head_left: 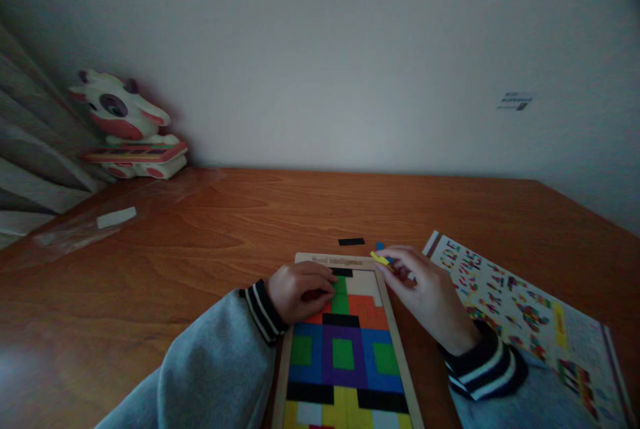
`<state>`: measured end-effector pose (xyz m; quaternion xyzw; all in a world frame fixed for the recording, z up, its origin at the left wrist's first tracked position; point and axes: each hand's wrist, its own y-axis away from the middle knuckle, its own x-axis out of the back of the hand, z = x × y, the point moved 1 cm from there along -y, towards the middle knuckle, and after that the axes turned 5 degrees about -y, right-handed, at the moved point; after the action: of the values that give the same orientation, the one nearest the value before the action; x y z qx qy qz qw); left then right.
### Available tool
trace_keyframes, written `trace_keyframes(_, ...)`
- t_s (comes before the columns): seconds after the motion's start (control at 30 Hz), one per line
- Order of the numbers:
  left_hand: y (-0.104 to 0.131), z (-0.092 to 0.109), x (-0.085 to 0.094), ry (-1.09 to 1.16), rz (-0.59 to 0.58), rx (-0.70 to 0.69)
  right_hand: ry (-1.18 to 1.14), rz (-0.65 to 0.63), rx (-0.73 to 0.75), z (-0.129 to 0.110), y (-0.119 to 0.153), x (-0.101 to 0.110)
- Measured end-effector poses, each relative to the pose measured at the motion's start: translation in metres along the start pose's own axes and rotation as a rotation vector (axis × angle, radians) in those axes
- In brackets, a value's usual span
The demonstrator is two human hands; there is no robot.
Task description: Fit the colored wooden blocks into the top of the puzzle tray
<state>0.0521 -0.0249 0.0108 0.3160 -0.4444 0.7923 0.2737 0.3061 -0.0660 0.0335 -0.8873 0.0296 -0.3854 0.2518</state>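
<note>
A wooden puzzle tray holds flat coloured blocks in green, orange, blue, purple, black and yellow; bare tray bottom shows at its upper right. My left hand rests on the tray's upper left, fingers curled together beside the green blocks; whatever is under the fingertips is hidden. Over the tray's upper right corner, my right hand pinches a small yellow block between thumb and fingers. A blue block lies partly behind those fingers. Beyond the tray's top edge is a black block.
An illustrated sheet lies to the right, partly under my right sleeve. At the back left stands a cow-shaped toy keyboard, with clear plastic and a white strip in front. A wall rises behind the wooden table.
</note>
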Motion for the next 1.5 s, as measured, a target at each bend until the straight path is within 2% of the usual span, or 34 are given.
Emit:
trace_keyframes(0.17, 0.0, -0.001, -0.002, 0.022, 0.017, -0.009, 0.065, -0.128, 0.199, -0.002, 0.003, 0.001)
trace_keyframes(0.33, 0.001, -0.004, -0.002, 0.037, -0.007, -0.017, 0.093, -0.207, 0.181, -0.004, 0.01, 0.0)
trace_keyframes(0.57, 0.003, -0.005, -0.004, 0.04, 0.021, -0.018, 0.08, -0.375, 0.318, -0.011, 0.011, 0.006)
trace_keyframes(0.73, 0.003, -0.006, -0.004, 0.04, 0.012, -0.014, 0.115, -0.321, 0.198, -0.007, 0.01, 0.005)
trace_keyframes(0.93, 0.002, -0.006, -0.003, 0.043, 0.009, -0.019, 0.026, -0.335, 0.052, 0.006, 0.011, 0.0)
trace_keyframes(1.33, 0.001, -0.006, -0.004, 0.055, 0.028, -0.039, -0.107, -0.338, -0.044, 0.01, 0.008, 0.001)
trace_keyframes(1.43, 0.001, -0.005, -0.004, 0.052, 0.028, -0.043, -0.082, -0.23, -0.09, 0.015, 0.007, -0.001)
trace_keyframes(1.5, 0.001, -0.005, -0.003, 0.049, 0.019, -0.038, -0.021, -0.128, -0.065, 0.02, 0.006, -0.002)
